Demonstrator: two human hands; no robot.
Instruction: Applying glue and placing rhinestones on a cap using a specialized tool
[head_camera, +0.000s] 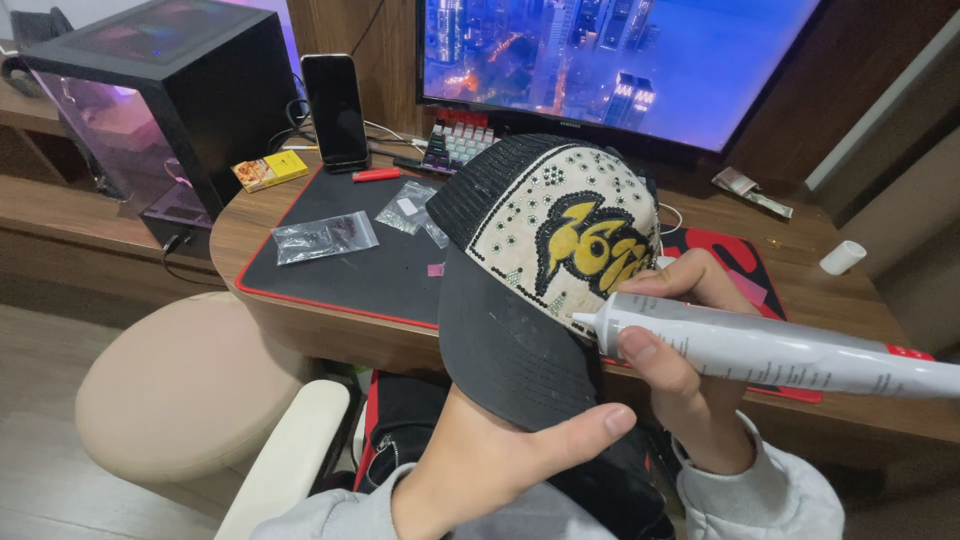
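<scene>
My left hand (490, 465) holds a black cap (520, 250) from under its brim, thumb lying along the brim's edge. The cap has a white front panel set with small studs and a yellow and black emblem. My right hand (675, 350) grips a white glue tube (790, 355) with a red band, and its nozzle touches the lower edge of the cap's front panel.
A black desk mat (330, 275) with red edging carries several small clear bags (325, 237). Behind stand a phone (336, 110), a keyboard (458, 145), a monitor (620, 60), a computer case (150, 100), a yellow box (270, 170) and a red lighter (377, 175). A beige stool (180, 390) sits left.
</scene>
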